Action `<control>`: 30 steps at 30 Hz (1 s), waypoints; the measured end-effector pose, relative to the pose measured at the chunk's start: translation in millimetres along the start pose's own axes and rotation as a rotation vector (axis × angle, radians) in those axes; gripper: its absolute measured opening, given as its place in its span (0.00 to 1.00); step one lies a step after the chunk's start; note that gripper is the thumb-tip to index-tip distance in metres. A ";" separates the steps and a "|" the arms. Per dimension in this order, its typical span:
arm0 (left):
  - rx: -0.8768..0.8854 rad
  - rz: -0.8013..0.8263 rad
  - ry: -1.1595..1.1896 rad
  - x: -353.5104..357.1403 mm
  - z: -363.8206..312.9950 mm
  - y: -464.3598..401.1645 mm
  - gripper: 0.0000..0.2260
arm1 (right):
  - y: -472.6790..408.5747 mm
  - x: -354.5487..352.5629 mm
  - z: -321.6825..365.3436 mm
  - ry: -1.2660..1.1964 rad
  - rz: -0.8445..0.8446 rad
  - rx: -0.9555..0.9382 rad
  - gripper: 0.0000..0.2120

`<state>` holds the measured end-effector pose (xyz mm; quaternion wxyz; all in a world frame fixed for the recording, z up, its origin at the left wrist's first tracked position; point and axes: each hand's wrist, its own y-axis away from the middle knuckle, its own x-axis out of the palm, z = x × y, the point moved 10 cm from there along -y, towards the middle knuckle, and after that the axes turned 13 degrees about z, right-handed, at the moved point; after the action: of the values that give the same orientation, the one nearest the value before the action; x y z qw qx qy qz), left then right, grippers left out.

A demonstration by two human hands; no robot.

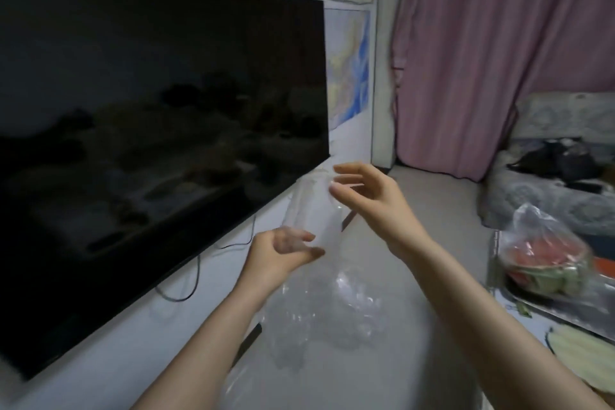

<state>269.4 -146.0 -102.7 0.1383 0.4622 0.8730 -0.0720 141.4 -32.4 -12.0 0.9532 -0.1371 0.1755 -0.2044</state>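
Observation:
A clear plastic bag point(316, 303) hangs in the air in front of me, stretched between both hands. My left hand point(283, 251) pinches the bag's edge lower down, with thumb and fingers curled on the film. My right hand point(369, 195) is raised higher and pinches the bag's top edge between thumb and fingertips. The lower part of the bag dangles crumpled below my hands. The film is see-through and blurred, so its exact outline is hard to make out.
A large dark TV screen point(149, 130) fills the left, with cables point(196, 276) hanging below it on the white wall. A pink curtain point(492, 53) hangs at the back. At right, a bag with watermelon point(549, 260) sits on a tray point(565, 316); a bed point(549, 190) lies behind.

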 end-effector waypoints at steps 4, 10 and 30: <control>0.002 -0.009 0.094 -10.4 -0.8 -94.0 0.15 | -32.1 -55.8 -85.6 0.066 0.090 0.105 0.30; -0.039 0.066 0.290 2.6 -14.0 -239.3 0.24 | -109.0 -84.8 -181.5 0.123 0.290 0.287 0.40; 0.055 0.470 0.143 107.1 -60.4 -675.5 0.63 | -351.2 -406.8 -325.1 -0.056 -0.653 0.285 0.07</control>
<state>-356.9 -426.3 -79.7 0.0765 0.6601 0.7467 -0.0285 -453.3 -224.6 -74.5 0.8517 -0.0572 0.0660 -0.5167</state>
